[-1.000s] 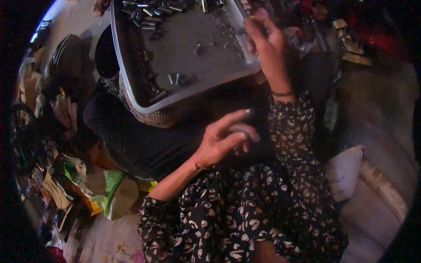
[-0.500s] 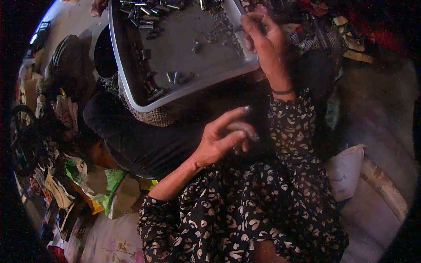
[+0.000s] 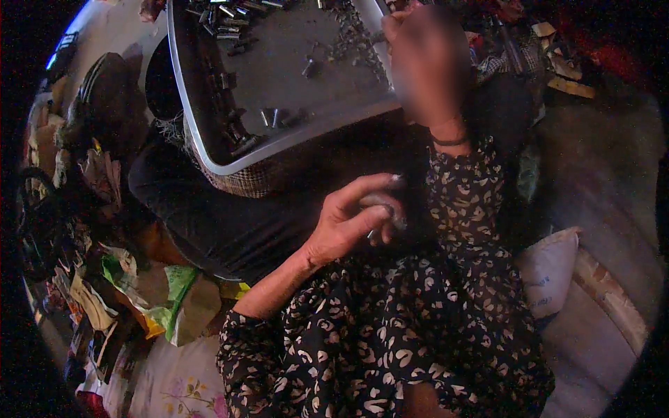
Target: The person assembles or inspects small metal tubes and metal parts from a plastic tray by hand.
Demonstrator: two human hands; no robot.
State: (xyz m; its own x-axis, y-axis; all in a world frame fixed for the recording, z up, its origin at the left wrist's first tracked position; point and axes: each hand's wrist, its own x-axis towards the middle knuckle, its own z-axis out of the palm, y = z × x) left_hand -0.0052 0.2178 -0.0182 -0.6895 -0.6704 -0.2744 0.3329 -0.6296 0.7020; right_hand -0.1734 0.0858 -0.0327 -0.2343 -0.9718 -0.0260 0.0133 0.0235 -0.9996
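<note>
One grey tray (image 3: 209, 150) rests tilted on a checked basket (image 3: 254, 182) over a dark cloth (image 3: 230, 230). The tray holds small metal parts (image 3: 279, 117): a heap at its far left corner, a line along its left edge, three or so near its near edge, loose bits toward the far right. The exact count cannot be told.

Right hand (image 3: 425, 66), motion-blurred, is at the tray's right edge; whether it grips the rim cannot be told. Left hand (image 3: 355, 216) hovers below the near edge, fingers curled, thumb and forefinger pinching a small grey piece (image 3: 387, 209).

One white sack (image 3: 547, 272) lies at the right. Crumpled wrappers (image 3: 150, 292) lie at the left.
</note>
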